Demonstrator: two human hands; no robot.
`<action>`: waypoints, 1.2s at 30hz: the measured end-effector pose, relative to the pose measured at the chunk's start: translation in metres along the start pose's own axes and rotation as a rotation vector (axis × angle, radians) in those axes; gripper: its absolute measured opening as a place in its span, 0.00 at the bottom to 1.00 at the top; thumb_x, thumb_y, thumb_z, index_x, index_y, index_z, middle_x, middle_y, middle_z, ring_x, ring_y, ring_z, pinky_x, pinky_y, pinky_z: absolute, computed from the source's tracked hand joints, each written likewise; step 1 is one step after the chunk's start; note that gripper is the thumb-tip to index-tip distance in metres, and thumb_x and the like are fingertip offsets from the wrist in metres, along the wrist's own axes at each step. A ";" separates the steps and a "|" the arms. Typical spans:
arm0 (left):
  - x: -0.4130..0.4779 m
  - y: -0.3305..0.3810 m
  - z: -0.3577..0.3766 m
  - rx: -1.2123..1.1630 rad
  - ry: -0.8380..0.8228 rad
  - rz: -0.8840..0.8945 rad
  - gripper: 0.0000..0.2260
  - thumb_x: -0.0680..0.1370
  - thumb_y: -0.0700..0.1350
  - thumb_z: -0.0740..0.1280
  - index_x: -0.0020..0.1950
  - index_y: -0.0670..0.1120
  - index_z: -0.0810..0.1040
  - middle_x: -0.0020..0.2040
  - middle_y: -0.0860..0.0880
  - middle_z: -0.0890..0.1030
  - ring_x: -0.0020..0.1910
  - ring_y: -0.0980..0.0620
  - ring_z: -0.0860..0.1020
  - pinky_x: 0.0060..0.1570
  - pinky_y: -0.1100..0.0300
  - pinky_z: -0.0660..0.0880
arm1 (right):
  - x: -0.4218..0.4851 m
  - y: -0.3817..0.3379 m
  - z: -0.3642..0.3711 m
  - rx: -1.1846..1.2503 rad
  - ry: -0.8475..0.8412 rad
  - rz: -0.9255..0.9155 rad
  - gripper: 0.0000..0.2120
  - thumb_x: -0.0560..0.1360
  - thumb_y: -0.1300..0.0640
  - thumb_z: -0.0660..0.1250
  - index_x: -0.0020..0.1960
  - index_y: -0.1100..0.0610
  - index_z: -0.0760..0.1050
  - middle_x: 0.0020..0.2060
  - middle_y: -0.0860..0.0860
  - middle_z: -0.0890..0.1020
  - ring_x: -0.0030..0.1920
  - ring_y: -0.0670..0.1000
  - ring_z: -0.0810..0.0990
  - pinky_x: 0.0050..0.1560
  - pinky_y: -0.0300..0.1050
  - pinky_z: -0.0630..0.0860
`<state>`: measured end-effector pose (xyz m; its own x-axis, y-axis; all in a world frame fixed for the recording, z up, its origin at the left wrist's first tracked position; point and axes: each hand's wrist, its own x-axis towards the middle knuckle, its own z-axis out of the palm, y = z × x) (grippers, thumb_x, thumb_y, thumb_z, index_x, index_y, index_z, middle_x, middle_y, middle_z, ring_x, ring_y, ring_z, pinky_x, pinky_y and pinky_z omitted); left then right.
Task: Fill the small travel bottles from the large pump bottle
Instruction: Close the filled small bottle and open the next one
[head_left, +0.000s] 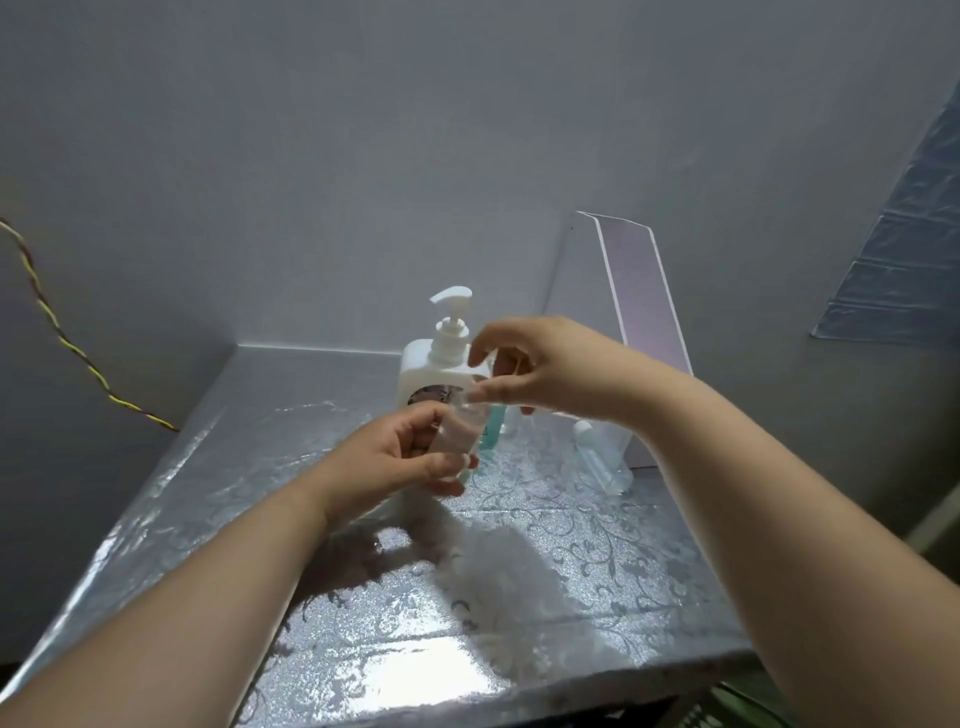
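Observation:
A large white pump bottle (434, 371) stands at the back of the silver patterned table (363, 649). My left hand (395, 462) grips a small clear travel bottle (457, 434), tilted, in front of the pump bottle. My right hand (530, 366) pinches the top of that small bottle with thumb and fingers; whether a cap is on it is hidden. A small bottle with blue-green liquid (493, 423) stands just behind the held one. Another clear small bottle (597, 454) stands to the right.
A white and translucent stand (634, 291) leans against the wall at the back right. A yellow and brown twisted cord (62, 338) hangs along the left wall. The table's front edge runs near the bottom of the view.

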<state>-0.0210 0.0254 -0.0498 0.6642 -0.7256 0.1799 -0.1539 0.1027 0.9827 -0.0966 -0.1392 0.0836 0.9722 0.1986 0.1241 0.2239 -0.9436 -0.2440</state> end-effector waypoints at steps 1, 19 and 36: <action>0.000 0.000 0.000 0.002 0.000 0.001 0.19 0.70 0.40 0.70 0.61 0.45 0.76 0.53 0.43 0.83 0.55 0.45 0.82 0.50 0.54 0.80 | 0.000 0.001 0.000 0.012 0.007 -0.020 0.10 0.74 0.49 0.68 0.52 0.53 0.77 0.31 0.43 0.75 0.30 0.42 0.74 0.33 0.32 0.70; 0.005 -0.002 0.007 0.071 0.066 0.061 0.19 0.69 0.39 0.71 0.60 0.49 0.80 0.50 0.46 0.85 0.50 0.46 0.83 0.46 0.56 0.81 | 0.003 0.009 0.042 -0.069 0.319 0.062 0.13 0.78 0.47 0.61 0.51 0.57 0.75 0.42 0.52 0.77 0.43 0.52 0.73 0.41 0.42 0.64; 0.000 0.000 0.003 0.197 0.037 0.049 0.21 0.68 0.52 0.73 0.61 0.55 0.77 0.55 0.56 0.83 0.50 0.51 0.84 0.51 0.63 0.79 | 0.049 0.084 0.029 -0.251 0.210 0.457 0.13 0.80 0.51 0.60 0.56 0.60 0.74 0.55 0.59 0.78 0.55 0.59 0.76 0.44 0.43 0.66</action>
<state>-0.0230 0.0230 -0.0502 0.6783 -0.6969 0.2328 -0.3249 -0.0003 0.9457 -0.0279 -0.2016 0.0415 0.9263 -0.2778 0.2545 -0.2649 -0.9606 -0.0842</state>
